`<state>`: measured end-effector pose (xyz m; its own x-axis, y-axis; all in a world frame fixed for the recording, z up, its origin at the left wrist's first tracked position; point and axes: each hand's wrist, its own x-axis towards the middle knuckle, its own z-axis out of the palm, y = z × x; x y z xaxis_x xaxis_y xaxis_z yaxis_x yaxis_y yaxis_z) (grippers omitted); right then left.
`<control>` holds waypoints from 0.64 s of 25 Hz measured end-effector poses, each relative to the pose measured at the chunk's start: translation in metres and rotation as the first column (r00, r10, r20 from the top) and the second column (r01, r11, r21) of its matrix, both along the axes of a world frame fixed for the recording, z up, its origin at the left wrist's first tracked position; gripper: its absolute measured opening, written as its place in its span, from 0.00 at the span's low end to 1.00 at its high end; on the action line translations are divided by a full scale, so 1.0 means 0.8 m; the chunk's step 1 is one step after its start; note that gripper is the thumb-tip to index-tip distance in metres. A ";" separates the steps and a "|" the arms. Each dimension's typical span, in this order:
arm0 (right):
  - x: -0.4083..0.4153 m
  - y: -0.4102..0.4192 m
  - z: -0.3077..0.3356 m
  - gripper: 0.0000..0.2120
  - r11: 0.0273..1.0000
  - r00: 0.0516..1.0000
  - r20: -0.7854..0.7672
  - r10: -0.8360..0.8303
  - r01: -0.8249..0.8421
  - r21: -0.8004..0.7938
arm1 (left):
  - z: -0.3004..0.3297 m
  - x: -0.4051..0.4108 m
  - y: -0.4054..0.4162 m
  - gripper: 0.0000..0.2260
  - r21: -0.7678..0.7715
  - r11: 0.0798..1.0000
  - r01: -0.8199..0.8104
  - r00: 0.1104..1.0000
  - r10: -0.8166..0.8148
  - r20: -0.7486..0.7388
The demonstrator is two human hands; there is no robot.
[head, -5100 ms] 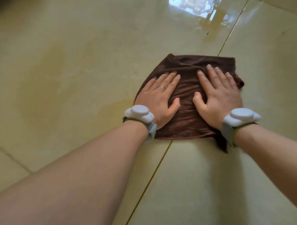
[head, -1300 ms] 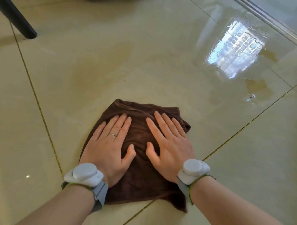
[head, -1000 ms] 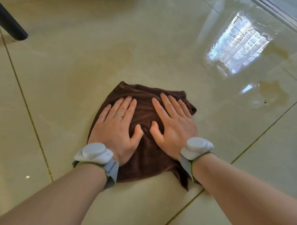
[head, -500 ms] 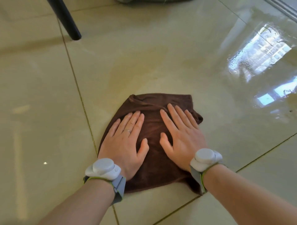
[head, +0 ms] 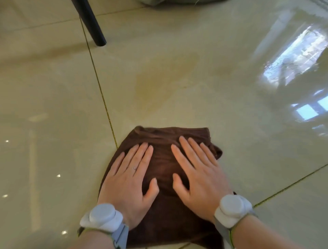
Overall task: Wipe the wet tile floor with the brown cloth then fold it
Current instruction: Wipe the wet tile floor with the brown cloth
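Note:
The brown cloth (head: pixel 165 138) lies flat on the glossy cream tile floor (head: pixel 53 106), low in the middle of the view. My left hand (head: pixel 127 179) presses on its left half with straight fingers, a ring on one finger. My right hand (head: pixel 198 176) presses on its right half the same way. Both wrists carry white-grey bands. The cloth's near edge is hidden behind my wrists. A yellowish damp patch (head: pixel 159 80) spreads on the tile beyond the cloth, and shiny wet floor (head: pixel 292 62) reflects a window at the right.
A black furniture leg (head: pixel 92 23) stands on the floor at the upper left. Gold grout lines (head: pixel 99 85) run past the cloth's left side and across the lower right. Something grey-green (head: pixel 177 1) sits at the top edge.
Both hands have slid the cloth leftwards over the tile towards the grout line and pulled it nearer to me; the black leg has come further into view.

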<state>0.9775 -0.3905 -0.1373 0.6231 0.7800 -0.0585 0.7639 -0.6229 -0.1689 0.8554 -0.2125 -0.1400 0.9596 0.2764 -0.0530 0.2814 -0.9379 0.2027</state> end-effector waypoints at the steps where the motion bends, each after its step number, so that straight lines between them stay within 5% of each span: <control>1: 0.012 0.010 0.001 0.33 1.000 1.000 0.010 -0.007 0.007 0.015 | 0.000 0.011 0.009 0.32 0.010 1.000 0.000 1.000 0.000 0.006; 16: 0.168 0.215 -0.008 0.34 0.999 0.995 0.094 0.034 -0.033 -0.007 | -0.009 0.143 0.162 0.33 0.046 0.973 -0.225 0.973 0.222 0.056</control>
<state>1.1116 -0.2183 -0.1436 0.5997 0.8002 -0.0052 0.7965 -0.5975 -0.0926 0.9701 -0.0828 -0.1472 0.8744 0.4851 0.0138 0.4756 -0.8622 0.1743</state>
